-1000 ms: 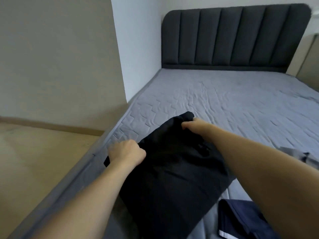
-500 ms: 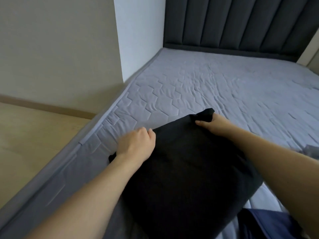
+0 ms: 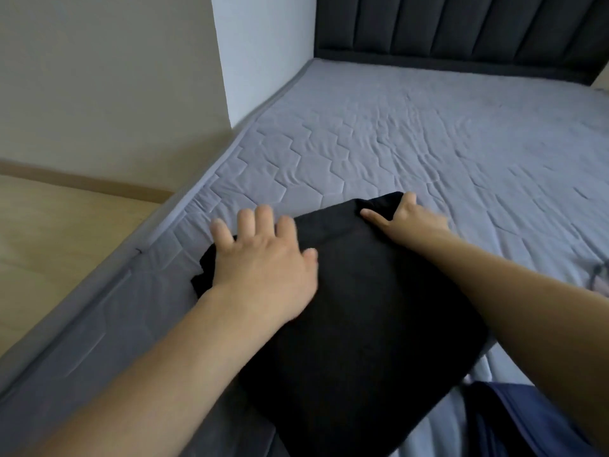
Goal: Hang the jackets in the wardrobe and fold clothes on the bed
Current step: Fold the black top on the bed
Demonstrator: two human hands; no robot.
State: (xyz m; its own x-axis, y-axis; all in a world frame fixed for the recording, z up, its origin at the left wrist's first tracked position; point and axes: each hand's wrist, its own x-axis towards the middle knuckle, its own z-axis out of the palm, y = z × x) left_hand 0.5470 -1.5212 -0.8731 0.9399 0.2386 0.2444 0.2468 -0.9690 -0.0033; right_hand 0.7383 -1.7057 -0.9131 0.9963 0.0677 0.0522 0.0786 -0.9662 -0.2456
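A folded black garment [image 3: 362, 308] lies on the grey quilted mattress [image 3: 428, 143], near its left edge. My left hand [image 3: 263, 258] presses flat on the garment's far left corner with its fingers spread, and the fingertips reach onto the mattress. At the far right corner is my right hand [image 3: 412, 222]. Its thumb lies straight on the black cloth and a finger stretches past the corner onto the mattress. No jacket or wardrobe is in view.
A dark navy garment [image 3: 514, 420] lies at the bottom right, partly under my right forearm. A bit of grey cloth [image 3: 598, 275] shows at the right edge. The dark padded headboard [image 3: 461, 28] stands at the back. Wooden floor [image 3: 49, 232] and a wall lie to the left.
Both hands carried the black garment forward and laid it down. My left hand went from a closed grip to lying flat with spread fingers. My right hand eased its pinch on the far corner.
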